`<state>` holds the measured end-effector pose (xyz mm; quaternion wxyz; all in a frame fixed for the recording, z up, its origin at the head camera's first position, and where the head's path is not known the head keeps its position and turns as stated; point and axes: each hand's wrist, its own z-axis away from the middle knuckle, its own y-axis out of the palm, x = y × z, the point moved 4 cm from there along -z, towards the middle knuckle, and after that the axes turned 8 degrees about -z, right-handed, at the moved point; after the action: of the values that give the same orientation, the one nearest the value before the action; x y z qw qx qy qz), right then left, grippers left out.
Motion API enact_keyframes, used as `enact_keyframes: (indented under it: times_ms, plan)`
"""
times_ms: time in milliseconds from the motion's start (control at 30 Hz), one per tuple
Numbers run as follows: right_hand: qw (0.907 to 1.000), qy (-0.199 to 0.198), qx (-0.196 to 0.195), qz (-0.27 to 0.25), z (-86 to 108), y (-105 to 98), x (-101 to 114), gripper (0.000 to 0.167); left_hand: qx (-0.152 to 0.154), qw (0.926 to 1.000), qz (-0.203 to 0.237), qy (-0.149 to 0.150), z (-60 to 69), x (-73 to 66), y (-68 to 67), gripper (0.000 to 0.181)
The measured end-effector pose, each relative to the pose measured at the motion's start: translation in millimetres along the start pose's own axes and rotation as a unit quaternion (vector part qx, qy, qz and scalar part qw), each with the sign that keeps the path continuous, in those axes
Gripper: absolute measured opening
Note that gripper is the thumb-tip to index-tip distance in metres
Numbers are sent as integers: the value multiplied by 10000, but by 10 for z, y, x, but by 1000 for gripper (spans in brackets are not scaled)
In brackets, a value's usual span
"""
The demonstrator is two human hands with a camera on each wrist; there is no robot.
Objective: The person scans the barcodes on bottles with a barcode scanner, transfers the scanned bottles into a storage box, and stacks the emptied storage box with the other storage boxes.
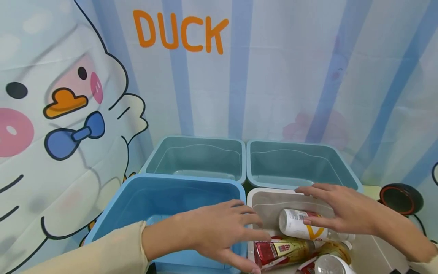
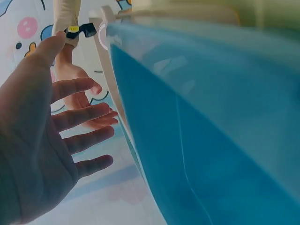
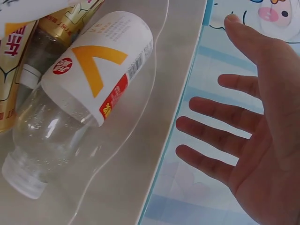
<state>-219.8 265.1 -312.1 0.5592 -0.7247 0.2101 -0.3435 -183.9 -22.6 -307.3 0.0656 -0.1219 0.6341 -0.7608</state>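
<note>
My left hand [image 1: 227, 230] hovers with spread fingers over the right rim of the blue bin [image 1: 137, 190] and the left edge of the white bin [image 1: 270, 194]. Nothing lies in its palm in the left wrist view. Above the white bin my right hand [image 1: 349, 209] is stretched out, its fingers apart and its palm bare in the right wrist view. Below it lies a clear bottle with a white label [image 3: 101, 61]. Red-and-gold labelled bottles [image 1: 287, 251] lie beside it, and another white-and-clear bottle [image 1: 332, 264] is cut off at the bottom.
Two teal bins, the back left one [image 1: 198, 156] and the back right one [image 1: 301, 161], stand behind the front bins. A round black object [image 1: 401, 198] sits at the far right. A printed duck curtain [image 1: 273, 76] hangs behind everything.
</note>
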Motion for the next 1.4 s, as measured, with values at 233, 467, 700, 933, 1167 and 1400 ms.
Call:
enact_keyframes:
  times_ms: [233, 467, 700, 933, 1167, 1400]
  plan:
    - [9997, -58, 207, -79, 56, 62, -114, 63, 215, 9985, -365, 334, -91, -139, 41, 59]
    - [9982, 143, 506, -299, 84, 153, -264, 70, 664, 9957, -465, 448, -228, -254, 140, 60]
    - [9969, 205, 626, -425, 121, 210, -314, 76, 772, 9927, -675, 630, -280, -331, 199, 54]
    - [9949, 434, 779, -461, 131, 246, -341, 72, 742, 9930, -691, 607, -304, -357, 222, 46]
    - [9955, 548, 779, 22, 159, 318, -395, 77, 868, 9912, -741, 665, -329, -348, 246, 45]
    - [9966, 347, 696, 263, 180, 416, -474, 70, 883, 9893, -875, 760, -342, -343, 264, 44]
